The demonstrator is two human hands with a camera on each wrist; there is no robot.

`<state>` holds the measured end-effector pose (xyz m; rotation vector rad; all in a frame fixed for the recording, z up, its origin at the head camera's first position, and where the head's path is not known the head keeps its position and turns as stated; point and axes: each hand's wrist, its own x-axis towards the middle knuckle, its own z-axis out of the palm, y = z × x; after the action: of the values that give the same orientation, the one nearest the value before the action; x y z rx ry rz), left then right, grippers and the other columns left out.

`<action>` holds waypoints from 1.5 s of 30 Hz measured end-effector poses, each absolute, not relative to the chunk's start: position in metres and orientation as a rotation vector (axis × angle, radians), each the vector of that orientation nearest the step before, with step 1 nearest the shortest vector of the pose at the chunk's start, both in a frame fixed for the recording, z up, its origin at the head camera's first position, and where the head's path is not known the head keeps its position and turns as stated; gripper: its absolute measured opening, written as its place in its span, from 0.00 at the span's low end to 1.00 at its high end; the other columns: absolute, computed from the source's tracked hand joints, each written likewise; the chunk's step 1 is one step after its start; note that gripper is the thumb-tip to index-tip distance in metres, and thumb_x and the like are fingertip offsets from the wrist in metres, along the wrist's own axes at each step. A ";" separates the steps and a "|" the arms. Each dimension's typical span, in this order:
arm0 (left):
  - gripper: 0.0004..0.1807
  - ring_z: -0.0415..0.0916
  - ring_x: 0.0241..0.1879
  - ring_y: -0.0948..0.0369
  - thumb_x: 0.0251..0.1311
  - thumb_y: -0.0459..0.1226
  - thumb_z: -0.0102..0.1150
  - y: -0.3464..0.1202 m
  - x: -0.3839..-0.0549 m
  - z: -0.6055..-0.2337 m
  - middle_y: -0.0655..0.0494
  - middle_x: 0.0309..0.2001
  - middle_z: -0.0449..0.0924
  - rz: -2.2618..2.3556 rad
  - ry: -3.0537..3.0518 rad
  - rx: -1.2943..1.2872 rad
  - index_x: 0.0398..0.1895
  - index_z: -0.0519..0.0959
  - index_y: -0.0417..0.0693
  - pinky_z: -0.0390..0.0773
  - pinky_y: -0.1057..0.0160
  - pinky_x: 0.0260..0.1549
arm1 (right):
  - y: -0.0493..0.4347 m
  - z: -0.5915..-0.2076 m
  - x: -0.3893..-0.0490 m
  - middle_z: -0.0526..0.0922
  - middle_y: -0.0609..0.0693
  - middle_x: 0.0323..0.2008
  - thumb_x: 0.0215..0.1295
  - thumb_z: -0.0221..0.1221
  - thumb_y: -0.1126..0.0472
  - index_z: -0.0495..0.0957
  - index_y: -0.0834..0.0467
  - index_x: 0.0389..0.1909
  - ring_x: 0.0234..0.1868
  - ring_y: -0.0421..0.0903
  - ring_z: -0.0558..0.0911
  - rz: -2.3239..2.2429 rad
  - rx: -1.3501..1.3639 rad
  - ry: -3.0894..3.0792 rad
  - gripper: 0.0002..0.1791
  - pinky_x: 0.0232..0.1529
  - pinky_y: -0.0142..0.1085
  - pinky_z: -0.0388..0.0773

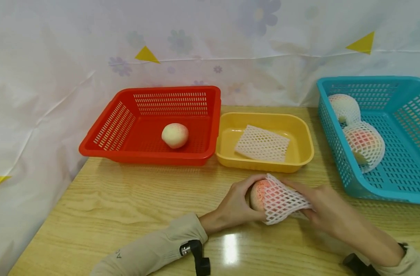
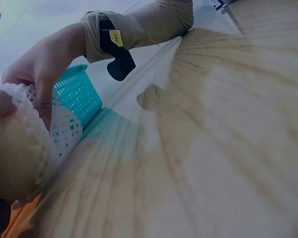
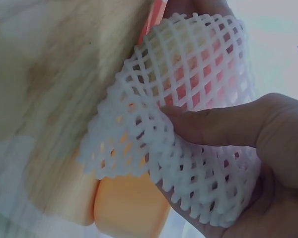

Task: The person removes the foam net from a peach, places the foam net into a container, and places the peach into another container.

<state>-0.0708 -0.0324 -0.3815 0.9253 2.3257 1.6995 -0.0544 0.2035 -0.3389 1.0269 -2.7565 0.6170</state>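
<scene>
Low over the front of the table, my left hand (image 1: 235, 203) grips a pink-and-cream peach (image 1: 258, 196), thumb and fingers on either side. A white foam net sleeve (image 1: 282, 201) covers the peach's right half and runs loose past it. My right hand (image 1: 324, 207) holds that loose end, and in the right wrist view its thumb (image 3: 223, 124) presses on the mesh. In the left wrist view the net (image 2: 32, 114) wraps around part of the peach (image 2: 17, 158), whose near side is bare.
A red basket (image 1: 161, 156) at the back left holds one bare peach (image 1: 175, 135). Beside it, a yellow tray (image 1: 265, 165) contains a flat foam net (image 1: 262, 143). To the right, a blue basket (image 1: 403, 197) holds two netted peaches (image 1: 364, 143). White patterned sheeting (image 1: 230, 50) hangs behind.
</scene>
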 end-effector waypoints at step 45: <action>0.39 0.73 0.51 0.69 0.43 0.37 0.76 -0.043 -0.069 -0.373 0.59 0.53 0.77 1.674 2.291 0.886 0.62 0.70 0.52 0.73 0.68 0.51 | 0.197 -0.331 -0.052 0.84 0.44 0.25 0.37 0.74 0.72 0.76 0.58 0.54 0.21 0.37 0.79 0.591 1.049 -2.760 0.36 0.23 0.36 0.76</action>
<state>-0.0687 -0.0433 -0.3731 0.8859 2.2913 1.6742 -0.0517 0.1967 -0.3313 1.0494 -2.7601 0.5908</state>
